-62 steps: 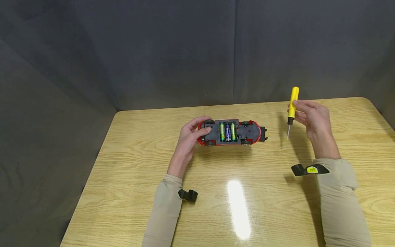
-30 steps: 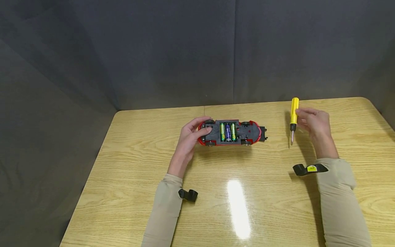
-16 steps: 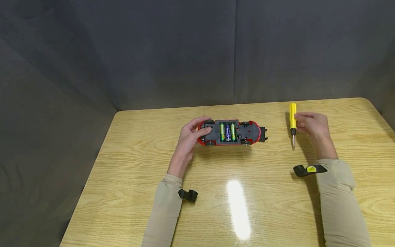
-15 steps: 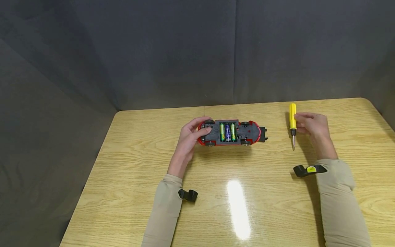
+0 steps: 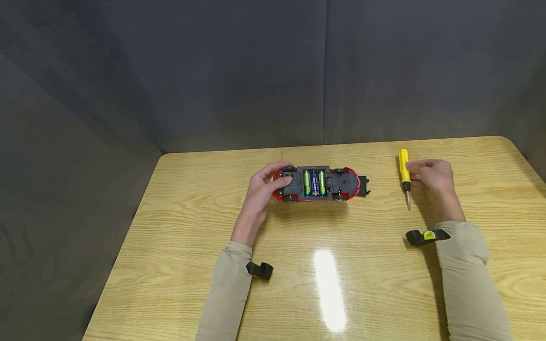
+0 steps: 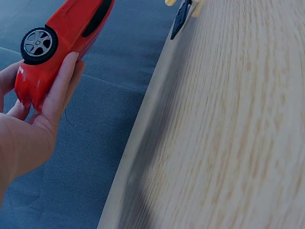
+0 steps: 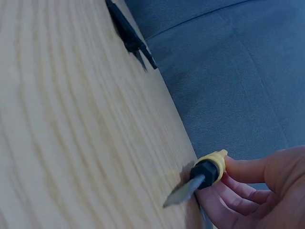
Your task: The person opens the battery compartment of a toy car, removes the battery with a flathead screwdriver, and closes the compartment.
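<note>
In the head view, a red toy car (image 5: pixel 345 183) is upside down, its dark underside facing up. Several batteries would not fit the bay: it holds two green batteries (image 5: pixel 307 183) and a purple battery (image 5: pixel 314 183) between them. My left hand (image 5: pixel 260 187) grips the car's left end, thumb across the underside; the left wrist view shows the red body (image 6: pixel 66 47) raised off the table. My right hand (image 5: pixel 436 180) pinches a yellow-handled screwdriver (image 5: pixel 404 166) between thumb and fingers. Its metal tip (image 7: pixel 183 192) points toward the near side, close to the tabletop.
A black plastic piece (image 5: pixel 363 186) with small tabs lies on the wooden table (image 5: pixel 179 213), just past the car's right end and partly hidden by it. Dark cloth (image 5: pixel 239 71) rises behind the table's far edge. A light reflection crosses the front middle.
My right hand has lowered the screwdriver toward the table and nearer me, and its tip has swung slightly right. My left hand and the car have stayed in place.
</note>
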